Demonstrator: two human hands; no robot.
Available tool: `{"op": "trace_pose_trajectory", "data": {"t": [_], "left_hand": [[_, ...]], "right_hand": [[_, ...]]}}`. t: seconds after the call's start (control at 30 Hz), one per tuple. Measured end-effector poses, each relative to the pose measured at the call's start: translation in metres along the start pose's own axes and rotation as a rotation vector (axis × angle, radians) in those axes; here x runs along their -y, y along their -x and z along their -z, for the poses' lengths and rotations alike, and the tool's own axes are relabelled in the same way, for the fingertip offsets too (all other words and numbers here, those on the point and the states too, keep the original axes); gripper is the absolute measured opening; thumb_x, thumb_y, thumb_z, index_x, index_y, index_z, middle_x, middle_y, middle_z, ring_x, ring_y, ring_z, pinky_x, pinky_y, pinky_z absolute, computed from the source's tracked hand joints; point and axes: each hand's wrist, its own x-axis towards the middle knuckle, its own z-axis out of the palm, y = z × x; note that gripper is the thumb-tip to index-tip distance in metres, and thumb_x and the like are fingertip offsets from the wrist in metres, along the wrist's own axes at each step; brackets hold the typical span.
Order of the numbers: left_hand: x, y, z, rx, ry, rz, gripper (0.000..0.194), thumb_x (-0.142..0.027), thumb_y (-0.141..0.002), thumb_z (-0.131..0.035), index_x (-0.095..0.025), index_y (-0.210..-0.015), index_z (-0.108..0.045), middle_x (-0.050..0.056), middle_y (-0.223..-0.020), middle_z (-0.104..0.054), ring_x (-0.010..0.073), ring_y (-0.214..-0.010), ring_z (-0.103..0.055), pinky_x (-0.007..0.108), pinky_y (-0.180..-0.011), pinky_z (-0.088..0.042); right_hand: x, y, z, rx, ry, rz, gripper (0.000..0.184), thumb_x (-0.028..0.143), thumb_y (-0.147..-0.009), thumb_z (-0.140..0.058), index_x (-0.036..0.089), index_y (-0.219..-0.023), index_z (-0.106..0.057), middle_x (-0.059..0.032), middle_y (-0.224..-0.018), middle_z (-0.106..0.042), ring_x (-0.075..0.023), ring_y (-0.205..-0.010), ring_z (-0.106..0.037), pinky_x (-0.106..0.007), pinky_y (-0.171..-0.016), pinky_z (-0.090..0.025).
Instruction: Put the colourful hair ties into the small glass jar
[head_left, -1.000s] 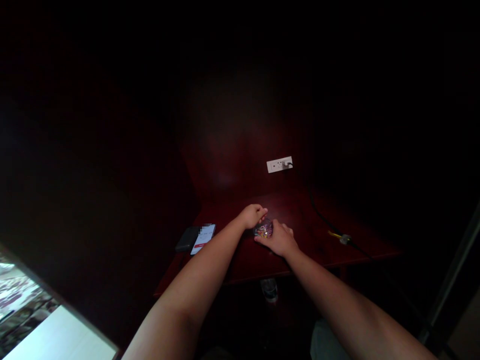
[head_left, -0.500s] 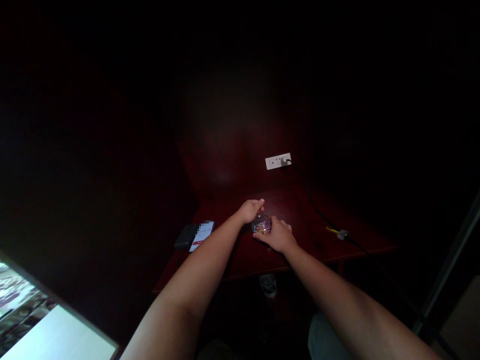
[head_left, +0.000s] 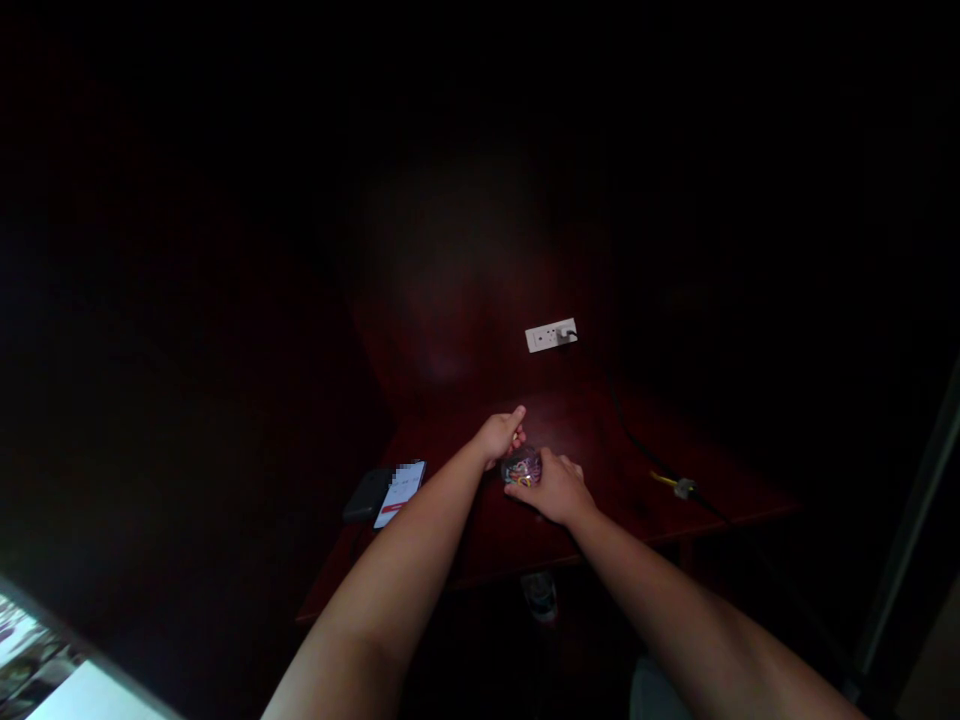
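Note:
My right hand [head_left: 556, 486] is wrapped around the right side of a small clear round container [head_left: 521, 467] on the dark red table. Inside it are several small, thin, brightly coloured pieces that look like paper clips, though they are too small to be sure. Just beyond the container's rim is my left hand [head_left: 501, 435], its fingers curled and thumb pointing up. A tiny pale spot shows at those fingers; what they pinch, if anything, I cannot make out.
A phone [head_left: 400, 494] with a lit screen lies left of my left forearm, against a black box-like object [head_left: 365, 495]. A wall socket [head_left: 551, 335] holds a plug. A dark cable with a grey connector [head_left: 684, 489] crosses the table's right side. A shoe [head_left: 540, 597] shows below the front edge.
The view has tilted slightly, so most things sit lower in it. My left hand has risen a little from the container's rim, and its curled fingers show more. My right hand keeps its hold.

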Motion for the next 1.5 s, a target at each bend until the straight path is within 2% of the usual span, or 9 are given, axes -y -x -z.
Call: {"op": "trace_pose_trajectory", "data": {"t": [0.17,0.23,0.33,0.4,0.57,0.8,1.03,1.23,1.5], "left_hand": [[0.001,0.003,0.011,0.114,0.154,0.069,0.049,-0.063,-0.082,-0.039,-0.018,-0.062,-0.035,-0.006,-0.048,-0.033,0.0038,-0.037,-0.024,0.016,-0.038,-0.014],[0.000,0.006,0.018,0.201,0.292,0.153,0.041,-0.052,-0.085,-0.037,-0.018,-0.064,-0.036,-0.007,-0.050,-0.029,0.0040,-0.037,-0.022,0.015,-0.037,-0.011],[-0.002,0.011,0.028,0.284,0.423,0.198,0.019,-0.029,-0.081,-0.040,-0.015,-0.070,-0.045,-0.004,-0.055,-0.035,0.0048,-0.040,-0.029,0.014,-0.037,-0.016],[0.000,0.012,0.033,0.262,0.407,0.177,0.008,-0.016,-0.074,-0.044,-0.013,-0.075,-0.051,-0.002,-0.059,-0.041,0.0048,-0.043,-0.034,0.013,-0.038,-0.021],[0.008,0.008,0.036,0.192,0.277,0.114,0.017,-0.004,-0.069,-0.048,-0.011,-0.083,-0.055,-0.001,-0.063,-0.046,0.0035,-0.048,-0.041,0.012,-0.043,-0.027],[0.003,0.011,0.029,0.128,0.044,0.053,0.018,-0.003,-0.075,-0.044,-0.011,-0.083,-0.058,0.000,-0.067,-0.054,0.0041,-0.051,-0.044,0.015,-0.047,-0.031],[0.001,0.011,0.035,0.262,-0.169,-0.078,0.024,-0.015,-0.079,-0.055,-0.010,-0.102,-0.054,0.010,-0.089,-0.069,0.0069,-0.059,-0.053,0.019,-0.053,-0.036],[-0.002,0.011,0.039,0.361,-0.513,-0.200,0.019,-0.029,-0.079,-0.057,-0.011,-0.086,-0.059,0.006,-0.077,-0.070,0.0088,-0.059,-0.053,0.020,-0.057,-0.041],[-0.004,0.017,0.027,0.208,-0.979,-0.355,0.037,-0.049,-0.082,-0.051,-0.015,-0.084,-0.065,0.004,-0.078,-0.068,0.0128,-0.065,-0.056,0.022,-0.059,-0.038]], "right_hand": [[-0.002,-0.001,-0.001,-0.010,-0.009,0.018,0.071,0.073,-0.060,-0.061,0.019,-0.105,-0.051,-0.0116,-0.100,-0.062,-0.0294,-0.099,-0.055,-0.035,-0.083,-0.035],[-0.002,-0.001,-0.002,-0.014,-0.006,0.017,0.072,0.073,-0.059,-0.061,0.019,-0.105,-0.051,-0.0120,-0.100,-0.062,-0.0295,-0.099,-0.055,-0.035,-0.082,-0.035],[-0.003,-0.002,-0.003,-0.018,-0.002,0.017,0.073,0.074,-0.059,-0.061,0.019,-0.106,-0.051,-0.0118,-0.099,-0.062,-0.0298,-0.098,-0.055,-0.036,-0.082,-0.035],[-0.003,-0.002,-0.003,-0.019,-0.003,0.016,0.074,0.074,-0.058,-0.061,0.019,-0.107,-0.051,-0.0117,-0.099,-0.062,-0.0299,-0.098,-0.055,-0.036,-0.082,-0.035],[-0.004,-0.002,-0.003,-0.015,-0.006,0.013,0.074,0.075,-0.058,-0.061,0.019,-0.107,-0.051,-0.0113,-0.099,-0.062,-0.0296,-0.098,-0.055,-0.036,-0.083,-0.035],[-0.001,-0.001,0.001,-0.004,0.013,0.006,0.073,0.074,-0.059,-0.061,0.019,-0.105,-0.051,-0.0116,-0.099,-0.062,-0.0299,-0.099,-0.055,-0.035,-0.082,-0.035],[-0.002,-0.001,0.001,0.008,0.008,0.008,0.072,0.074,-0.059,-0.061,0.019,-0.104,-0.051,-0.0122,-0.100,-0.062,-0.0300,-0.099,-0.055,-0.036,-0.082,-0.034],[-0.002,0.000,0.000,0.001,0.005,0.010,0.071,0.074,-0.059,-0.060,0.020,-0.104,-0.051,-0.0117,-0.100,-0.062,-0.0297,-0.099,-0.055,-0.035,-0.081,-0.034],[-0.001,0.000,0.001,0.012,0.009,0.008,0.070,0.074,-0.060,-0.060,0.019,-0.103,-0.051,-0.0117,-0.100,-0.062,-0.0296,-0.099,-0.054,-0.036,-0.083,-0.034]]}}
